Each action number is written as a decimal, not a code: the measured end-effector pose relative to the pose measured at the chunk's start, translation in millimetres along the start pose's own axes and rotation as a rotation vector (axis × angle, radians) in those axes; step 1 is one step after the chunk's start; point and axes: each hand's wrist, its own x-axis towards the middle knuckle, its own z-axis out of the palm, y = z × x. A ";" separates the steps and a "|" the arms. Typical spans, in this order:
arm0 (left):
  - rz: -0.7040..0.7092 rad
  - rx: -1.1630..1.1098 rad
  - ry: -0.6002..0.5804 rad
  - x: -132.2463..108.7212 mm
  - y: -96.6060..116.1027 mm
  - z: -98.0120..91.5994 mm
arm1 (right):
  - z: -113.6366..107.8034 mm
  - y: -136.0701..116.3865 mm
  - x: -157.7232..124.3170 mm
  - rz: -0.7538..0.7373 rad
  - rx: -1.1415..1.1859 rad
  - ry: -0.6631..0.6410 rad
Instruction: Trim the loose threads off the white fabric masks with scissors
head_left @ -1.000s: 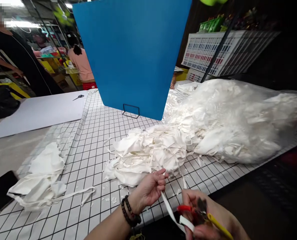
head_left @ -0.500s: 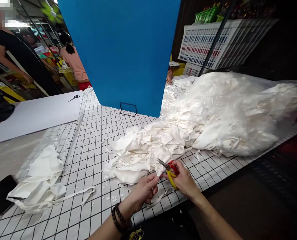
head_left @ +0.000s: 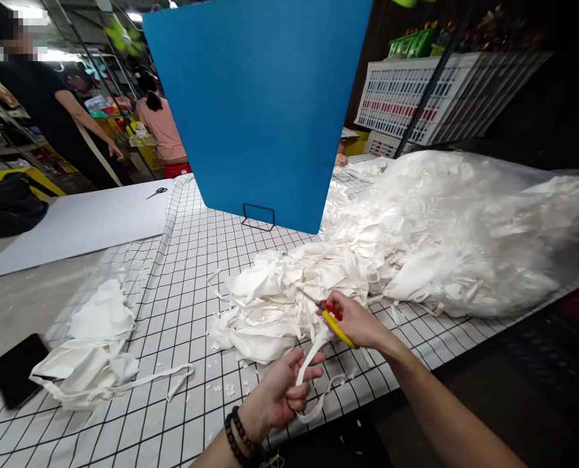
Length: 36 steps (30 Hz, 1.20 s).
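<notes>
My right hand [head_left: 355, 320] grips a pair of scissors [head_left: 336, 325] with red and yellow handles, its blades pointing up and left over the heap. In my left hand [head_left: 289, 390], palm up with fingers curled, lies a white fabric strap [head_left: 305, 367]. This strap runs up to a bit of white cloth by my right hand and loops down below my left fingers. Right behind both hands spreads a heap of white fabric pieces with straps [head_left: 289, 286]. Small white scraps [head_left: 228, 390] are scattered left of my left hand.
A large clear plastic bag [head_left: 488, 227] of white pieces fills the right side. A blue board [head_left: 264, 117] stands upright on the checked tablecloth [head_left: 172, 305]. At left lie a small white fabric pile [head_left: 101, 318], a phone [head_left: 20, 372] and black scissors [head_left: 156, 192]. People stand beyond.
The scissors have risen slightly and turned away from the strap. My left hand has moved lower and turned palm up, its fingers loosened around the strap. The view has shifted a little.
</notes>
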 end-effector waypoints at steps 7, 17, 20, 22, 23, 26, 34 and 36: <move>-0.100 -0.189 -0.057 10.9 -12.3 2.3 | -0.6 15.5 8.9 -0.048 -0.299 -0.129; 0.320 -0.066 0.010 -7.6 3.7 46.8 | -18.7 -29.0 23.7 -0.153 0.025 0.088; 0.694 0.051 -0.019 -33.1 29.8 68.6 | -12.1 -77.7 48.5 -0.294 0.239 0.202; 0.904 0.080 -0.036 -53.9 47.3 79.3 | -7.3 -109.8 62.7 -0.464 0.392 0.263; 0.985 0.083 -0.041 -63.2 54.0 82.3 | -5.6 -121.7 66.8 -0.538 0.434 0.292; 1.100 0.085 -0.004 -77.2 63.0 79.5 | -3.1 -128.3 65.6 -0.564 0.371 0.220; 0.848 0.208 0.123 -50.9 42.7 46.1 | 15.8 -58.4 28.6 -0.279 0.532 -0.168; 0.834 0.246 0.105 -53.7 40.4 44.4 | 20.0 -58.1 26.3 -0.325 0.623 -0.280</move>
